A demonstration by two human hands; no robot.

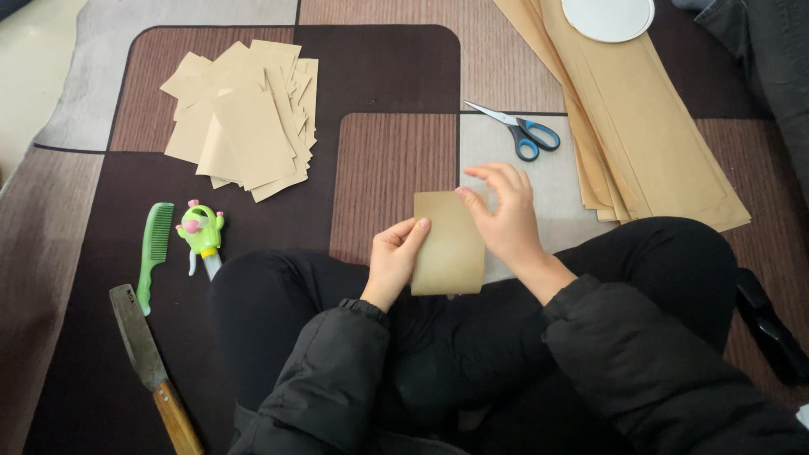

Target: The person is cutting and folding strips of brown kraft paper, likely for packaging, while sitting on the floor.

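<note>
A brown paper sheet (449,244) stands above the lap, near the scissors (520,131). The right hand (506,219) pinches its top right corner, other fingers fanned loose. The left hand (394,257) grips its left edge, thumb in front.

a patchwork rug (396,160) in dark brown, striped brown and grey blocks covered the floor. on it at upper left lay a loose pile of small cut brown paper pieces (244,118). a green comb (153,250), a green cactus-shaped toy (201,232) and a wooden-handled knife (147,358) lay at lower left. blue-handled scissors (518,129) rested near a stack of long brown paper sheets (640,126), which carried a white disc (607,17).
</note>
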